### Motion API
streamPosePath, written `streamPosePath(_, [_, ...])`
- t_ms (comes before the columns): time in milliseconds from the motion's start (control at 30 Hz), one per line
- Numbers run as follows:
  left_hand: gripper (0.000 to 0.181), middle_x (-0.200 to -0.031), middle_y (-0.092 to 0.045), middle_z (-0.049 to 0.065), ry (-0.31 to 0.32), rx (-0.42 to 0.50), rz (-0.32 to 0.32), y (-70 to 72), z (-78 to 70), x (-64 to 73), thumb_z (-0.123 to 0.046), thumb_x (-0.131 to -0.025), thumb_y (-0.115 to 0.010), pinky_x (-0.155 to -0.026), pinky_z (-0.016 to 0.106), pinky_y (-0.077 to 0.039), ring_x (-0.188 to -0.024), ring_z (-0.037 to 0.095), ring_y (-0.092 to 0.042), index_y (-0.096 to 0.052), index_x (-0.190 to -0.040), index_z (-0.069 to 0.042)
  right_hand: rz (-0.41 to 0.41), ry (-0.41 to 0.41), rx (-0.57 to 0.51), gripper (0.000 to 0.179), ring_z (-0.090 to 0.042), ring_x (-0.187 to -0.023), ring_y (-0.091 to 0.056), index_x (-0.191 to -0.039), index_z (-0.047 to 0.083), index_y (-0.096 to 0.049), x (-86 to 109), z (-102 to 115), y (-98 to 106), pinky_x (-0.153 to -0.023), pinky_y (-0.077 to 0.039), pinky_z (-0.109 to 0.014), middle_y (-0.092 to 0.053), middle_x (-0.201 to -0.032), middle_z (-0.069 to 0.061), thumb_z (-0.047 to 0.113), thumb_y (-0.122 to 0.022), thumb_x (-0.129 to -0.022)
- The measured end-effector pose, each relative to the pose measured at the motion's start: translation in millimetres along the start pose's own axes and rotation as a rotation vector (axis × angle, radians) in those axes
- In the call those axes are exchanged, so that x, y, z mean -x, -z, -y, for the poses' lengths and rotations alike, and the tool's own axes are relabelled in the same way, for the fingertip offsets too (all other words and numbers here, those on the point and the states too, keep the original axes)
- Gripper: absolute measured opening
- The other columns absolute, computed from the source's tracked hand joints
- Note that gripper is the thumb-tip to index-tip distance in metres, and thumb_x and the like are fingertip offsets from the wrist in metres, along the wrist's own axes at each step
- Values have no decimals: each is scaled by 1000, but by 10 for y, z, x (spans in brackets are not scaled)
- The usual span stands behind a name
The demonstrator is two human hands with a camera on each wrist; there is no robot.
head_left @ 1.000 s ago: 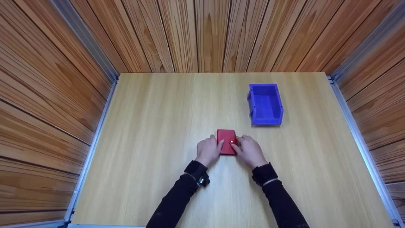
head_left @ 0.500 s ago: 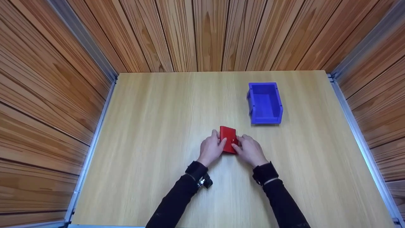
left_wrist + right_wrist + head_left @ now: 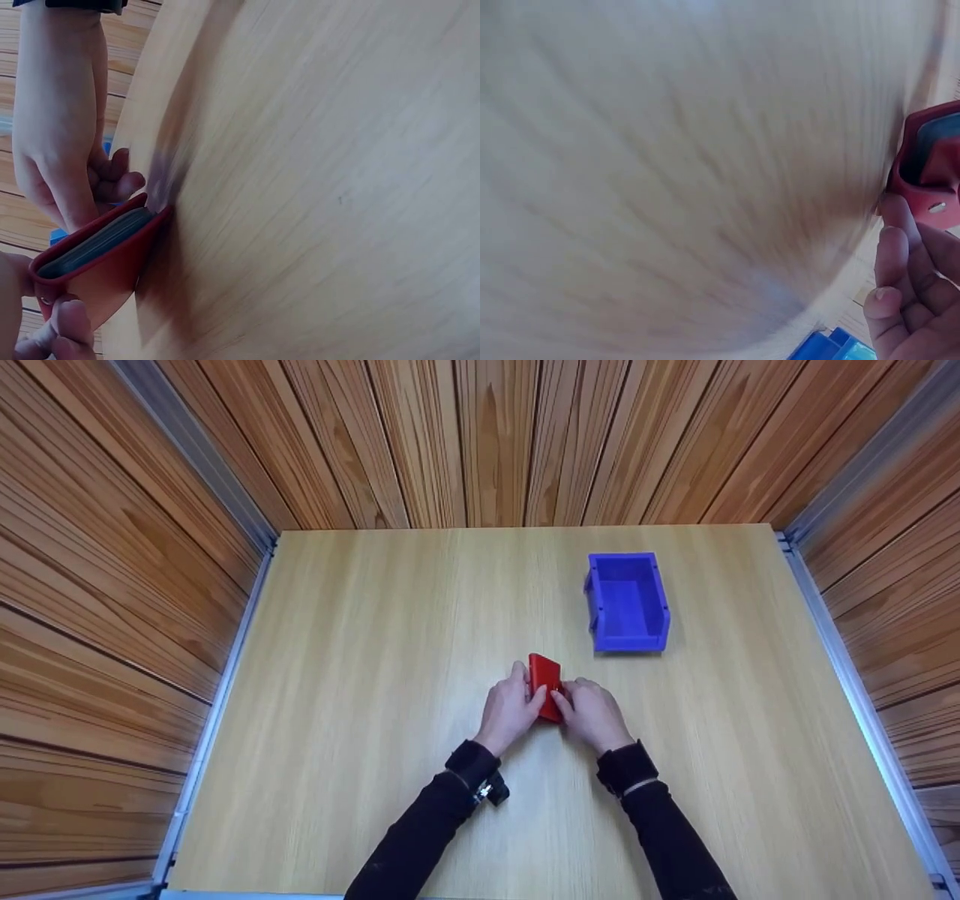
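Note:
A red card holder with a metal snap stands tilted on the table, its left edge raised, between my two hands. My left hand grips its left side, thumb on the near face. At the right side my right hand pinches the edge between thumb and fingers. In the left wrist view the card holder shows a stack of dark sleeves between its red covers. The right wrist view catches the snap on the card holder beside the right hand's fingers.
A blue plastic bin sits farther back on the wooden table, to the right of the card holder. Wood-panelled walls with metal corner posts enclose the back and sides.
The card holder has tipped up from lying nearly flat, its left edge rising. My left hand has shifted right and slightly away with it; the right hand has barely moved.

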State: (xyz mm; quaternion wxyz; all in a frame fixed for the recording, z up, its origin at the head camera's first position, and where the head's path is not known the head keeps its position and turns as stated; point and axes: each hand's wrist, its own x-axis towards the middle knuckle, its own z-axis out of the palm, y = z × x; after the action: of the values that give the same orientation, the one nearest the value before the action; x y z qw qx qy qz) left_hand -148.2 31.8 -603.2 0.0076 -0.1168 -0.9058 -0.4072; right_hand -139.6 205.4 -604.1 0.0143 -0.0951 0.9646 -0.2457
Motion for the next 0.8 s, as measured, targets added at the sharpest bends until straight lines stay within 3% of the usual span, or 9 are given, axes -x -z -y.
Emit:
streamPosePath(200, [22,-67,-53,-2,14,-21,7,-7,-8,-4,-21,-99,-66,-54,20,-39,-60,8,-48,-54,-104,-3,-83,2,46,23,-31,-68,-61,-84,0,-70,-10,57,-23,-66,-49,-48,-62,-72,-11,17,-69,-98])
streamPosePath(333, [22,-68,-58,1,-3,-45,-2,-15,-26,2,-20,-98,-67,-54,20,-39,-59,10,-49,-53,-104,-4,-152,30,66,23,-37,-65,-64,-76,1,-65,-17,98,-52,-62,-50,-50,-64,-68,-14,14,-70,-95])
streamPosePath(500, [24,-68,-63,5,-56,-94,-33,-31,-48,9,-21,-96,-69,-53,23,-41,-58,12,-53,-53,-104,-5,-182,71,111,20,-42,-65,-67,-81,-1,-62,-28,110,-101,-62,-52,-53,-66,-69,-18,12,-65,-96])
streamPosePath(800, [23,-67,-63,5,-58,-102,-45,-41,-55,6,-19,-96,-70,-52,25,-43,-58,12,-54,-53,-103,-5,-185,94,155,17,-43,-62,-66,-85,-1,-62,-50,103,-139,-59,-51,-54,-66,-67,-19,10,-61,-98])
